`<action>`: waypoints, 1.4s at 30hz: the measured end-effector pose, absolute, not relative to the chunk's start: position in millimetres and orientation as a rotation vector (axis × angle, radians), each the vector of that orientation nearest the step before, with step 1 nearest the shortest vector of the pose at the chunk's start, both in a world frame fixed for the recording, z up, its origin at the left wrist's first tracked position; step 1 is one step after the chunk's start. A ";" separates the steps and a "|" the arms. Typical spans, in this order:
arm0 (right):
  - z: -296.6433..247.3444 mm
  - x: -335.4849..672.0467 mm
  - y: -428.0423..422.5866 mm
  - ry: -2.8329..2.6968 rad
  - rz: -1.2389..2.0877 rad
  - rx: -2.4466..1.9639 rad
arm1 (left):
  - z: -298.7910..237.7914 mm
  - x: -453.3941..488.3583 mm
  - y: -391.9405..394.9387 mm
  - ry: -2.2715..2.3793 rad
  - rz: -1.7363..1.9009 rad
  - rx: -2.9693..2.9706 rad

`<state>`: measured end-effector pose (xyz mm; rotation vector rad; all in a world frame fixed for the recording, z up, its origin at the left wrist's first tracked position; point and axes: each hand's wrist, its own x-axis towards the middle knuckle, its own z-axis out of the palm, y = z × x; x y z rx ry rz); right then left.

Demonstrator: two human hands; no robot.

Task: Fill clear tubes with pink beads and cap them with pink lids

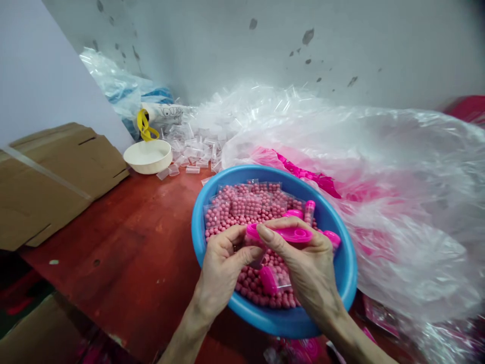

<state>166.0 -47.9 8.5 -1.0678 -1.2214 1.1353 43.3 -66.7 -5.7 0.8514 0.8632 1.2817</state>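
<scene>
Both my hands are over a blue basin [275, 328] that holds many pink beads [250, 290]. My left hand [223, 268] pinches a small clear plastic tube [258, 259], partly hidden by my fingers. Between the thumb and fingers of my right hand [312, 263] is a bright pink plastic cap piece [299, 234] with rounded ends. Its left end meets the top of the tube. Below them lies a clear tube with a pink cap [269, 280]. Several bead-filled clear tubes [238, 206] rest at the basin's far side, beside a slim pink-capped tube [309, 212].
Loose clear tubes [193, 149] are heaped behind the basin, near a white bowl [148, 157] and a yellow strap [145, 126]. Folded cardboard [56, 177] lies at left on the red table [125, 253]. Clear plastic bags [409, 212] with pink pieces spread along the right.
</scene>
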 end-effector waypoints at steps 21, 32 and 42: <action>16.0 200.4 -47.4 -2.213 -0.022 -0.638 | -7.2 38.3 -63.3 0.777 1.130 0.722; -6.9 205.9 -60.1 -2.400 -0.317 -0.830 | -6.9 40.8 -65.4 0.940 1.148 0.871; 5.9 183.2 -58.6 -2.413 -0.500 -1.023 | -5.4 43.6 -63.9 0.877 1.136 0.755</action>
